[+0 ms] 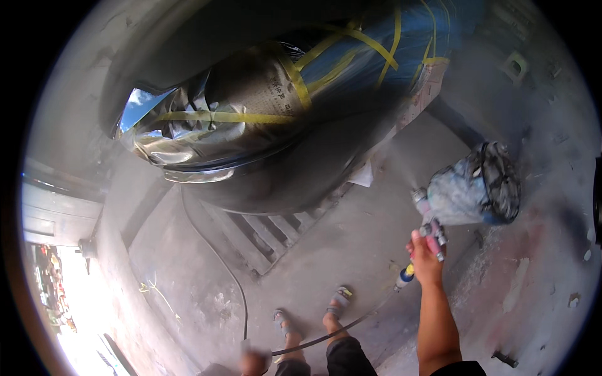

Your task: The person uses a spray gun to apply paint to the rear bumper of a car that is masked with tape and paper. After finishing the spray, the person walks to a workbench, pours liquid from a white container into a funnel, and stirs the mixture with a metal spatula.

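A dark, curved panel [320,166], apparently vehicle bodywork, is the biggest thing here, lying ahead and to the left of the right hand [427,260]; its long lower edge bows toward the person and then climbs away to the right, level with the gun and beyond. Across it, farther ahead of that hand, spread blue film [411,41], brown masking paper [251,88] and strips of yellow tape [229,117]. A slatted wooden frame [269,235] sits on the grey floor [338,250] to the hand's left, partly under the panel. The spray gun [433,229] is in the right hand, whose fingers are closed around its handle; this hand is much the nearer to the panel. The gun's wrapped cup [458,191] has its long axis running out ahead and to the right of the hand, while the nozzle side faces ahead and left, toward the panel's right-hand edge, with hazy air and a strip of floor between, not touching. An air hose [326,336] trails from below the grip back toward the left hand [254,362], which is low, blurred and cut by the frame, so I cannot tell whether it holds the hose. More floor stretches to the right hand's left and right; a small white scrap [362,175] lies by the panel's edge, ahead and left.
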The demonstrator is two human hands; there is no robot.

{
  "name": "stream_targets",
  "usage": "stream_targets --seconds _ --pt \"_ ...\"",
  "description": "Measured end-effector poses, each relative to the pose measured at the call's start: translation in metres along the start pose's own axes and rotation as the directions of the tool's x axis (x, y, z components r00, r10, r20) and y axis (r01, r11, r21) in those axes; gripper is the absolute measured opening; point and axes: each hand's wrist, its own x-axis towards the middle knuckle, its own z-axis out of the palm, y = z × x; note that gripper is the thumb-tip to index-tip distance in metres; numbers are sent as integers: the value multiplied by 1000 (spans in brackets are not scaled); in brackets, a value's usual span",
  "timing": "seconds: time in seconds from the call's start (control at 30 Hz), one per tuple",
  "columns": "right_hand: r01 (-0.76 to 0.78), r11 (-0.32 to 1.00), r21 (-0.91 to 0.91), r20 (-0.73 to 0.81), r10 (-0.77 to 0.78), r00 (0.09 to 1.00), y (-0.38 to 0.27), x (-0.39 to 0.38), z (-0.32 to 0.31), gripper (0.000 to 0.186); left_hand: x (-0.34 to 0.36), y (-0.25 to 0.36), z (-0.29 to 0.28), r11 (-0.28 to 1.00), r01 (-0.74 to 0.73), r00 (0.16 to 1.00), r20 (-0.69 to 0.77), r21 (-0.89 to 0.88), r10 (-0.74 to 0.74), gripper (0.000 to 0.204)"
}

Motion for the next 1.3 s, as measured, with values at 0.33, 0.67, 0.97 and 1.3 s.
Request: stream_targets --seconds 0.33,0.67,0.97,1.3 --pt "52 996 72 653 -87 752 -5 -88 45 13 -65 -70 23 999 -24 946 -323 41 36 20" --pt "116 982 151 -163 -91 983 -76 -12 -27 26 -31 -7 18 996 -50 987 156 76 38 22" --pt "298 870 -393 550 -37 834 21 -137 64 34 -55 -50 56 990 123 986 -108 -72 -130 17" --pt "170 981 -93 493 -103 864 -33 -155 104 14 -30 -84 -74 757 648 604 662 -84 -443 52"
